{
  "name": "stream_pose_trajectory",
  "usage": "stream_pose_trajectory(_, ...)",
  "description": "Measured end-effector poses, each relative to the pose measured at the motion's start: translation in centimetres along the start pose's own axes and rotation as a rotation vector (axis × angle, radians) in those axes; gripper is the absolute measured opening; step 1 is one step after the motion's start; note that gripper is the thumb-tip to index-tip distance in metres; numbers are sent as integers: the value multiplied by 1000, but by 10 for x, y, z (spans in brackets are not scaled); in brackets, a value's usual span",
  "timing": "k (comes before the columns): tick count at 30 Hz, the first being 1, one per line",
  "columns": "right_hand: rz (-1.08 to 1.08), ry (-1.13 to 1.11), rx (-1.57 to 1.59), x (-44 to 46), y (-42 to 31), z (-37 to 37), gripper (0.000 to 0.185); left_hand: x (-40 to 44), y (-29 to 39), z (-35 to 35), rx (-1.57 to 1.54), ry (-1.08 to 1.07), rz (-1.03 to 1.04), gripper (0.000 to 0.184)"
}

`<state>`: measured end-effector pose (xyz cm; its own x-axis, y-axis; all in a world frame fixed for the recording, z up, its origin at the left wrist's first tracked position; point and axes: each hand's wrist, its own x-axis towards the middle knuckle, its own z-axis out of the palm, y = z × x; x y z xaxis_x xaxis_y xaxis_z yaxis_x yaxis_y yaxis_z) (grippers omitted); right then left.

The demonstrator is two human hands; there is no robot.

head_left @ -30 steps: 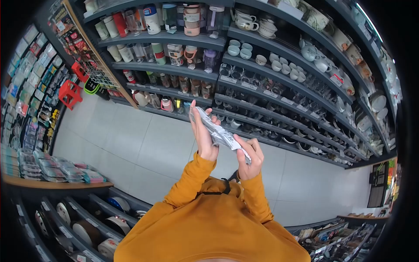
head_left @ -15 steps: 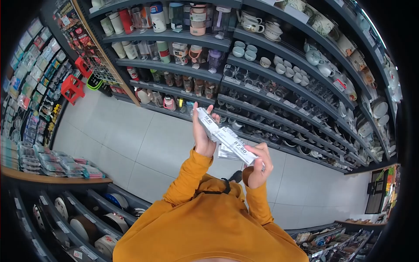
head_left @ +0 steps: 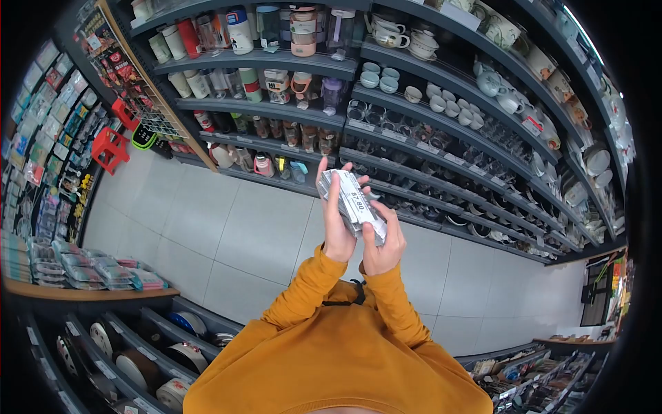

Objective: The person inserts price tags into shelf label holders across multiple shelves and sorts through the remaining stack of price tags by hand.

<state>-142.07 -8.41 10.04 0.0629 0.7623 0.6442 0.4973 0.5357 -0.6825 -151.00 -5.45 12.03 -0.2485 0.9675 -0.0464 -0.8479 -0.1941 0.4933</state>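
A stack of white price tags [head_left: 355, 200], the top one printed "87.80", is held between both hands in front of my chest. My left hand [head_left: 336, 224] cups the stack from the left and below, its thumb lying along the near side and fingertips showing past the far edge. On the right, my right hand [head_left: 387, 245] grips the lower right end, with the thumb on top of the tags. Most of the lower tags are covered by the upper one and by my fingers.
Ahead stands a long grey shelf unit [head_left: 262, 107] with bottles, cups [head_left: 379, 77], teapots and glassware. A red stool [head_left: 110, 150] is at the left on the tiled floor [head_left: 255, 234]. Packaged goods [head_left: 83, 265] and shelved pot lids [head_left: 134, 366] lie to the lower left.
My right hand has moved left towards my left hand. The tags, fanned out before, are now gathered into one stack, with the "87.80" tag on top turned more upright.
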Motion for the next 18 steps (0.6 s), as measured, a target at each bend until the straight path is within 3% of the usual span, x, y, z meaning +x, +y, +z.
stream_pose_trajectory(3,137,-55,-10,-7,-2,-1,54,6,3,-3,94,16,2,53)
stream_pose_trajectory(8,166,-68,15,-2,5,4,73,8,-6,-9,129,-3,-122,37)
stream_pose_trajectory(12,147,-99,-16,4,7,-4,86,2,-4,3,-64,-77,-318,45)
stream_pose_trajectory(13,121,-100,-21,5,6,-4,87,4,-6,2,-9,-57,-266,48)
stream_pose_trajectory(17,41,-100,-120,2,0,2,82,12,-7,-2,108,1,-143,54)
stream_pose_trajectory(18,105,-136,-111,0,-1,3,67,13,-8,-3,128,1,-159,55)
